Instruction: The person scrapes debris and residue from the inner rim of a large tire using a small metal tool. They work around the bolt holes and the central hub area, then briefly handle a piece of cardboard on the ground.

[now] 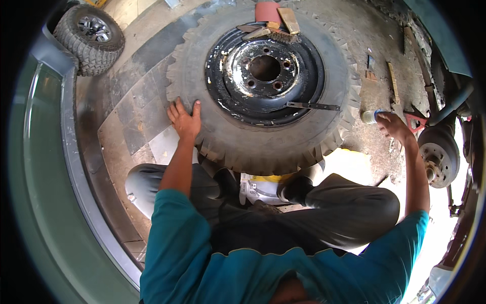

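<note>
A large chunky-treaded tire [263, 147] lies flat in front of me on a black wheel rim [217, 83] with worn, chipped paint. My left hand [185, 119] rests on the tire's left sidewall, its fingers spread. Off the tire's right side, my right hand [395, 126] has its fingers curled at the blue lid of a small pale jar [368, 117], which is tilted sideways. Across the rim's lower right lies a flat dark metal strip [314, 106]. At the far edge sit a brush [282, 36], a wooden block [288, 21] and a reddish cylinder [267, 11].
Another wheel [91, 38] leans at the far left, beside a green vehicle panel [45, 177]. To the right are a brake disc [439, 157] and a red metal stand [415, 122]. A paintbrush [371, 68] and a wooden stick [393, 82] lie on the floor.
</note>
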Motion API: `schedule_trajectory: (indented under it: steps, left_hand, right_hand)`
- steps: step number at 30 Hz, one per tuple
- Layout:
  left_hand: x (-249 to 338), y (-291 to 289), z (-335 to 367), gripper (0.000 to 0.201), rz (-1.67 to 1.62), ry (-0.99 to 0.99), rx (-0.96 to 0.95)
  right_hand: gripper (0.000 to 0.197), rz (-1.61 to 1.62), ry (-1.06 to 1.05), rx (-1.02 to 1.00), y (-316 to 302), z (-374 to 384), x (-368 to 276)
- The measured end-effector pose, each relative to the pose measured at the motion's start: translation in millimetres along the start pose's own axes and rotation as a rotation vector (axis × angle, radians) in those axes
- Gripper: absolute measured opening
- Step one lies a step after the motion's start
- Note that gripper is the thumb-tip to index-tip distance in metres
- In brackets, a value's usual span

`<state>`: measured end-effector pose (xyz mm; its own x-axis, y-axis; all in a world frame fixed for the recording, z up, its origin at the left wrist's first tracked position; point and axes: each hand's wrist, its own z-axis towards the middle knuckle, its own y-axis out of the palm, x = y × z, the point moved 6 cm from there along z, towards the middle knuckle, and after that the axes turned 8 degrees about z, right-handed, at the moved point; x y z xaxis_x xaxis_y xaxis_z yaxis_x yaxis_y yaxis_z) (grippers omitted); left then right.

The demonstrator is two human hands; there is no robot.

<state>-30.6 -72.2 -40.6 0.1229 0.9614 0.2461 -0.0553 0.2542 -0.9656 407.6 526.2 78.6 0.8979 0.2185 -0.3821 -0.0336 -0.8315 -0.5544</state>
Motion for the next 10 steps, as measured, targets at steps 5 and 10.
schedule_trajectory:
  steps: [5, 10]
  left_hand:
    - [1.6, -3.5, 11.0, 0.102, 0.039, -0.093, 0.007]
    - [32.4, 1.6, 34.6, 0.106, 0.189, -0.19, -0.03]
  right_hand:
    - [0.05, 0.144, 0.046, 0.106, 36.8, 55.2, -49.5]
    - [0.062, -0.415, -0.371, 0.254, 43.6, 152.7, -27.6]
